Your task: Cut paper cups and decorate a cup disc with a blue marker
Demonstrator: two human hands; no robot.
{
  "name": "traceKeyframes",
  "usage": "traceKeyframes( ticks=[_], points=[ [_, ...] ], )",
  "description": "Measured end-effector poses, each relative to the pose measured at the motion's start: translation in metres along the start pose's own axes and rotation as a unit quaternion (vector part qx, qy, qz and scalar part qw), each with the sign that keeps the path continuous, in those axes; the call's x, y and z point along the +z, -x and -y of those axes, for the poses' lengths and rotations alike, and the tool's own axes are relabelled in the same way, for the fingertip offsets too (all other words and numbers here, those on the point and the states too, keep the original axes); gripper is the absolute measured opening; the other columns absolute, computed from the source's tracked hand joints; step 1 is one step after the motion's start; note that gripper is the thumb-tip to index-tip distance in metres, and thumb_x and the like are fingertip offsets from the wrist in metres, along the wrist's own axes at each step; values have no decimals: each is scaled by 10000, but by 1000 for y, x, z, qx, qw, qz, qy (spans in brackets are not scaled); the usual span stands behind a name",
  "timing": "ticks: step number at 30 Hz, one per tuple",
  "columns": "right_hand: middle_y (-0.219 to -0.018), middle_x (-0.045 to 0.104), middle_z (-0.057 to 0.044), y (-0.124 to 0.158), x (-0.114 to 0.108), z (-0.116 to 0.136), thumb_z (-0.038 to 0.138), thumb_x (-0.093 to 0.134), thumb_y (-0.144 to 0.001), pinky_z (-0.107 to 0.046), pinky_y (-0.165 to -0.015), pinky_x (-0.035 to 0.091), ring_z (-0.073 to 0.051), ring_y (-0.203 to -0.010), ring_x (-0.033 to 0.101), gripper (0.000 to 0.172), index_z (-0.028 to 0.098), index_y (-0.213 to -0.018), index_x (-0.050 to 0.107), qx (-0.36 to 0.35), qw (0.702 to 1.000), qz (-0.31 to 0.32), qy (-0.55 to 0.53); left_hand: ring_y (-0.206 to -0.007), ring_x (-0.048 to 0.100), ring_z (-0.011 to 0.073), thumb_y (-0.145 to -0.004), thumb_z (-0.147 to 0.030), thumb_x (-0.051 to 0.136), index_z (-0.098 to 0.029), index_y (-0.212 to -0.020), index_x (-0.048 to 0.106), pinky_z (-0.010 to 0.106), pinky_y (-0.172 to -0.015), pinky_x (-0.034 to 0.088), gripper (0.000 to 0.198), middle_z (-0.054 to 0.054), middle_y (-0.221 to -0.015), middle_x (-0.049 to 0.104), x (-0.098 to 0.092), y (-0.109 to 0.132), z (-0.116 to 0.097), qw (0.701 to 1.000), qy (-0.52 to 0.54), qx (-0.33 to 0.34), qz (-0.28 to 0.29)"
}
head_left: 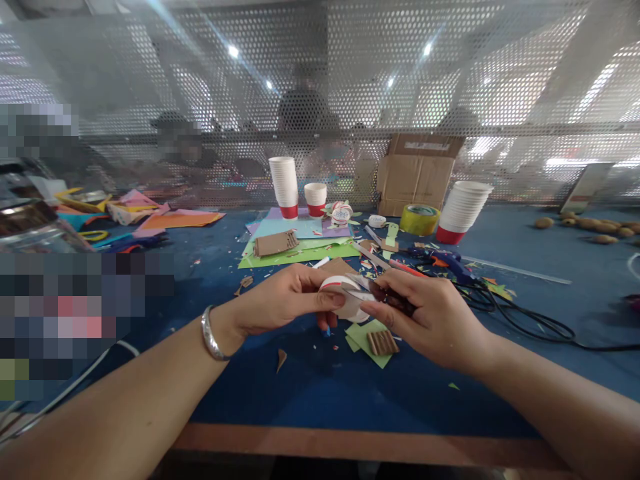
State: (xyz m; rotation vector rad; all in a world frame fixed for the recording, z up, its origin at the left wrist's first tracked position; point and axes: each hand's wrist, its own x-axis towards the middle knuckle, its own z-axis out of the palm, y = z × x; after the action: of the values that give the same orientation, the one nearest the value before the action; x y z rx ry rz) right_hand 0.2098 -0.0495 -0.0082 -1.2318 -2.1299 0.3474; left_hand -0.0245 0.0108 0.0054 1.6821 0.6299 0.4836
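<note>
My left hand (295, 300), a silver bangle on its wrist, grips a white paper cup piece (356, 311) with a red band along its edge. Fingers and thumb pinch it from the left. My right hand (425, 310) is closed around a pair of scissors (364, 288), whose blades reach over the cup piece. The scissor handles are mostly hidden by my fingers. Just below lie green paper squares (377, 357) and a small piece of corrugated cardboard (383, 343) on the blue table (300, 400).
Stacked paper cups (283, 183) stand behind, with another stack (464, 207) at right. Yellow tape (420, 220) sits before a cardboard box (420, 173). A blue glue gun (453, 264) trails a black cable. Cardboard strips (275, 243) rest on coloured paper. A person is at left.
</note>
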Motion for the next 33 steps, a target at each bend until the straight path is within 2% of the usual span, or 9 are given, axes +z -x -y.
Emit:
traceKeyframes(
  ticks=[5, 11, 14, 20, 26, 33],
  points=[
    [-606, 463, 53, -1, -1, 0, 491, 554, -953, -245, -498, 300, -91, -519, 364, 329, 197, -807, 535, 16, 999, 22, -24, -601, 602, 99, -886, -338, 681, -122, -895, 721, 176, -506, 507, 220, 19, -709, 645, 0, 2, -2, 999, -40, 24, -25],
    [-623, 483, 44, -2, -1, -2, 457, 529, -973, -254, -509, 296, -95, -534, 381, 311, 190, -817, 565, 14, 999, 24, -23, -556, 511, 58, -917, -303, 640, -129, -793, 638, 145, -491, 435, 214, -22, -676, 546, 5, 6, -6, 986, -135, 75, -67],
    [-619, 474, 48, -2, 0, -3, 455, 527, -976, -250, -509, 297, -91, -532, 370, 317, 191, -801, 553, 12, 999, 21, -24, -563, 509, 57, -918, -297, 637, -129, -784, 630, 143, -491, 422, 215, -19, -685, 544, 6, 7, -8, 983, -143, 85, -72],
    [-613, 464, 54, -1, -2, -1, 432, 542, -974, -237, -509, 305, -86, -535, 358, 305, 192, -787, 533, -2, 999, 9, -34, -613, 569, 89, -914, -349, 639, -119, -902, 681, 157, -498, 502, 234, 18, -753, 610, 9, 8, -6, 993, -95, 53, -50],
    [-625, 476, 51, -3, -7, 0, 411, 557, -970, -225, -512, 322, -84, -540, 371, 280, 183, -808, 575, -19, 999, 14, -42, -578, 572, 78, -882, -314, 686, -125, -894, 714, 137, -464, 501, 191, 15, -738, 640, 9, 7, -6, 997, -36, 50, -43],
    [-664, 517, 28, -5, -8, 0, 404, 569, -956, -223, -545, 360, -102, -588, 416, 262, 184, -816, 592, -12, 999, 21, -47, -528, 576, 77, -839, -312, 729, -106, -966, 752, 132, -410, 467, 243, 36, -725, 671, 9, 4, -5, 999, 31, -5, -41]
  ],
)
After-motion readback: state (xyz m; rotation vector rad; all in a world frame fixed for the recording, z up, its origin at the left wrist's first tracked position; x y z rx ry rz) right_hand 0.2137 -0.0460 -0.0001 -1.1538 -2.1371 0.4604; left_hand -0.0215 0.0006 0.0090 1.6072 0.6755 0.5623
